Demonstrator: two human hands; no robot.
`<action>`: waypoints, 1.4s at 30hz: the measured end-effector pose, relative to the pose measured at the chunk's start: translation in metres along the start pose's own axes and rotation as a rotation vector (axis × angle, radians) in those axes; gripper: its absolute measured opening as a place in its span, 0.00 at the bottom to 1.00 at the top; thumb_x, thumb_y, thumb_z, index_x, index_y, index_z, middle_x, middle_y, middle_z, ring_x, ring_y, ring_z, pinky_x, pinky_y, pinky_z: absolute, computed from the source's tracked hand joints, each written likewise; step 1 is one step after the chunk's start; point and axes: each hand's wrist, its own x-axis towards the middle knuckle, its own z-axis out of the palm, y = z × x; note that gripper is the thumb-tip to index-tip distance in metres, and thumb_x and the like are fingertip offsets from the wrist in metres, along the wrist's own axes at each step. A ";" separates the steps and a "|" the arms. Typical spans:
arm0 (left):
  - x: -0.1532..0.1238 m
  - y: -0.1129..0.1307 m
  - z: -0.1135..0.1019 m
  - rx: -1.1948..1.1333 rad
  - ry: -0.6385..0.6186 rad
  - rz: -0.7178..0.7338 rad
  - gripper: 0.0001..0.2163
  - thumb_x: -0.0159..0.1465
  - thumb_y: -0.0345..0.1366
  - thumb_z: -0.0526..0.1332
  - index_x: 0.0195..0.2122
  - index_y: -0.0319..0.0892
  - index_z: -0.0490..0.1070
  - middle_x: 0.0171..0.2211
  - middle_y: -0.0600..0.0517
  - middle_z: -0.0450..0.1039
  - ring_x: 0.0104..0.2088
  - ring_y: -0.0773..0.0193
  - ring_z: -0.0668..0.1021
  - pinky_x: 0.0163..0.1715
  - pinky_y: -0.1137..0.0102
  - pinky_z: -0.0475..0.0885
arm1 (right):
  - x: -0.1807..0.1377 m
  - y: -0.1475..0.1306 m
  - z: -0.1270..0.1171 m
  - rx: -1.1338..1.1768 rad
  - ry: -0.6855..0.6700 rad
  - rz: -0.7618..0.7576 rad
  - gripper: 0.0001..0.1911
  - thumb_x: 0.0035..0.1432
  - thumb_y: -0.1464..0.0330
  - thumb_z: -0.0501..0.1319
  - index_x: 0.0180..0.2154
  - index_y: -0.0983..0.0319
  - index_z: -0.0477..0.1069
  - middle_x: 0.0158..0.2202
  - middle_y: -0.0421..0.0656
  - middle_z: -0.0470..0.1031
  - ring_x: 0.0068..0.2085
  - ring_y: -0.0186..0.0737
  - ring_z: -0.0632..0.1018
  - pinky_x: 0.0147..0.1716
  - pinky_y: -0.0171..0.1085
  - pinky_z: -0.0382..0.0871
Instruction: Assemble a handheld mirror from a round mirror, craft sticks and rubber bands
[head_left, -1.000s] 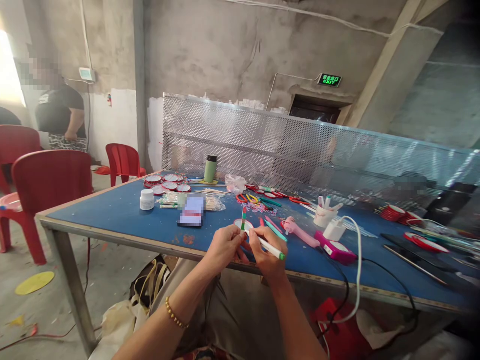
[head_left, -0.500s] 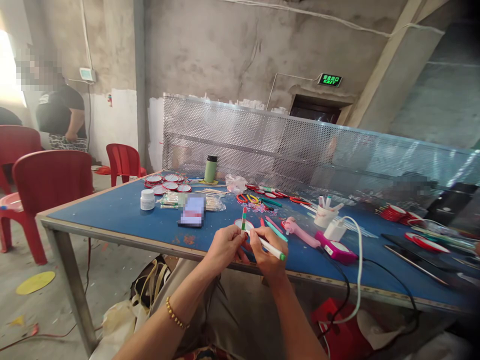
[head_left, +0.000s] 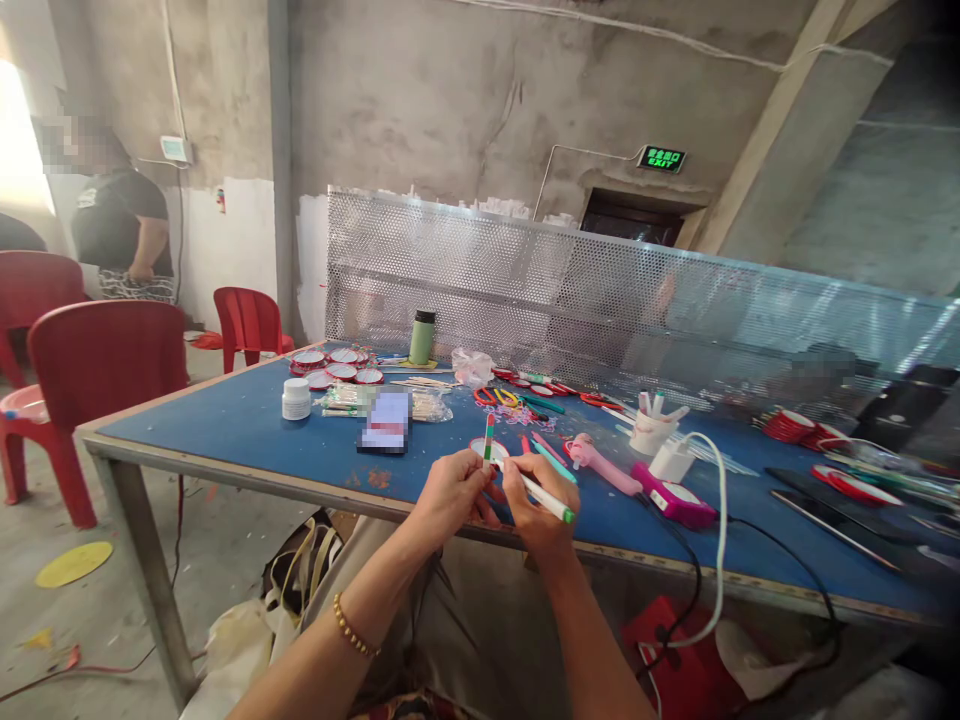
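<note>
In the head view, my left hand is closed in a pinch on a thin stick with red and green bands, which stands upright above the fingers. My right hand holds a white marker pen with a green end like a writing tool. Its tip points at the lower part of the stick, but the fingers hide whether it touches. Just behind the stick lies a round white disc with a red rim. A red pen and a teal pen rest beyond my right hand.
On the blue table are a phone, a white bottle, a green tumbler, a pink handheld device and a cup of markers. Cables hang over the front edge. A perforated metal screen stands behind. One person stands far left.
</note>
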 end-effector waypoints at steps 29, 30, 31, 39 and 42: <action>0.001 -0.006 0.001 0.088 0.027 0.044 0.15 0.63 0.47 0.56 0.30 0.39 0.66 0.19 0.55 0.70 0.18 0.66 0.79 0.15 0.79 0.66 | 0.003 0.000 0.004 0.063 -0.020 -0.029 0.05 0.62 0.71 0.60 0.33 0.61 0.73 0.27 0.39 0.78 0.25 0.33 0.77 0.27 0.31 0.71; 0.002 -0.006 0.001 0.090 0.028 0.044 0.15 0.64 0.47 0.56 0.29 0.39 0.66 0.19 0.55 0.70 0.18 0.66 0.79 0.15 0.79 0.66 | 0.003 0.001 0.004 0.065 -0.022 -0.030 0.05 0.62 0.71 0.60 0.33 0.61 0.73 0.27 0.39 0.78 0.26 0.34 0.77 0.27 0.31 0.71; 0.002 -0.007 0.001 0.091 0.028 0.045 0.15 0.64 0.47 0.56 0.29 0.39 0.66 0.19 0.55 0.70 0.18 0.66 0.79 0.15 0.79 0.66 | 0.003 0.001 0.004 0.066 -0.026 -0.030 0.05 0.62 0.71 0.60 0.33 0.60 0.73 0.27 0.39 0.78 0.26 0.34 0.77 0.27 0.31 0.72; 0.000 -0.005 0.001 0.091 0.013 0.045 0.15 0.64 0.46 0.55 0.30 0.39 0.66 0.22 0.53 0.72 0.18 0.66 0.79 0.15 0.79 0.66 | 0.002 0.003 0.004 0.069 -0.009 -0.026 0.05 0.62 0.71 0.60 0.33 0.60 0.73 0.27 0.39 0.78 0.26 0.34 0.78 0.29 0.32 0.72; 0.000 -0.004 0.001 0.109 0.013 0.050 0.15 0.64 0.46 0.55 0.30 0.39 0.66 0.23 0.53 0.73 0.19 0.66 0.79 0.16 0.79 0.66 | 0.002 0.004 0.005 0.069 -0.012 -0.026 0.05 0.62 0.71 0.59 0.34 0.61 0.73 0.28 0.39 0.79 0.27 0.34 0.78 0.30 0.32 0.73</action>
